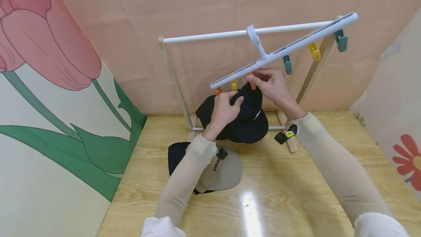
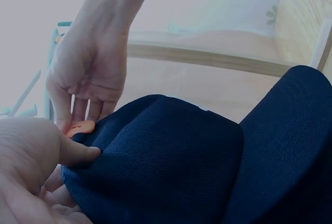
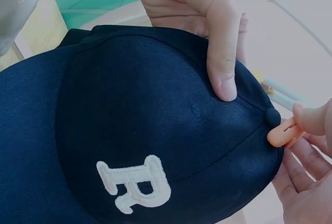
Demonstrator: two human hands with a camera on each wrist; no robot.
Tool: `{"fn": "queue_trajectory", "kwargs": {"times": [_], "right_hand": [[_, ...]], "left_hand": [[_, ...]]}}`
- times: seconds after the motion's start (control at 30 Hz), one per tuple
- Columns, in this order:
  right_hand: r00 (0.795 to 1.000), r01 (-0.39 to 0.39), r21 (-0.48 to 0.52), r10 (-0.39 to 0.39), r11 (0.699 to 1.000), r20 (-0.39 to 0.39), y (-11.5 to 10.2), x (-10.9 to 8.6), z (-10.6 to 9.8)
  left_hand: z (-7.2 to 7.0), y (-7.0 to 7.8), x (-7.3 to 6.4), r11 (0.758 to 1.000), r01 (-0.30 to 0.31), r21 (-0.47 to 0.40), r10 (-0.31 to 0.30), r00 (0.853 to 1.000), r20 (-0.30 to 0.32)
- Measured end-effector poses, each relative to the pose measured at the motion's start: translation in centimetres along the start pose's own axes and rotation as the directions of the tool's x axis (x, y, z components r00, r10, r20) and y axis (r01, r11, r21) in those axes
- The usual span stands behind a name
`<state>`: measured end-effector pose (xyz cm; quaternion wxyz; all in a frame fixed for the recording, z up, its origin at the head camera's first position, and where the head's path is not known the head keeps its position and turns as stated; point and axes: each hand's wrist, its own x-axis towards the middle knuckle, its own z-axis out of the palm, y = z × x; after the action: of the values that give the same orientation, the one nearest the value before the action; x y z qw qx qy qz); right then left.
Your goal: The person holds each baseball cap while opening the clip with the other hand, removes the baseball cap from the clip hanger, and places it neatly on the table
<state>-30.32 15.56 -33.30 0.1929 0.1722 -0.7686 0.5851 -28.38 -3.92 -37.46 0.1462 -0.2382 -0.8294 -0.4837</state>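
Note:
A dark navy baseball cap (image 1: 251,129) with a white letter R on its front (image 3: 137,182) hangs beneath a light grey clip hanger (image 1: 273,57). My left hand (image 1: 225,111) grips the crown, thumb on the outer fabric and fingers behind it. With thumb and fingers, my right hand (image 1: 273,87) pinches an orange clip (image 1: 251,81) of the hanger. In the right wrist view that clip's tip lies right beside the button (image 3: 273,116) on top of the cap. The brim points down and towards me.
The hanger hooks over a white rod (image 1: 204,38) on a wooden-legged stand (image 1: 174,79), tilted up at the right. Other clips, yellow (image 1: 314,52) and teal (image 1: 287,65), hang along it. A beige cap (image 1: 227,173) and a dark cap (image 1: 175,154) lie on the wooden table (image 1: 296,193).

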Motion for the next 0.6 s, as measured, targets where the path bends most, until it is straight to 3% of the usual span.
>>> {"fn": "queue_trajectory", "kwargs": {"times": [0.6], "right_hand": [[0.999,-0.018,0.02,0.019,1.0,-0.045,-0.37,0.07,0.4]], "left_hand": [[0.38,-0.08,-0.14,1.0,0.019,-0.006,-0.019,1.0,-0.01]]}}
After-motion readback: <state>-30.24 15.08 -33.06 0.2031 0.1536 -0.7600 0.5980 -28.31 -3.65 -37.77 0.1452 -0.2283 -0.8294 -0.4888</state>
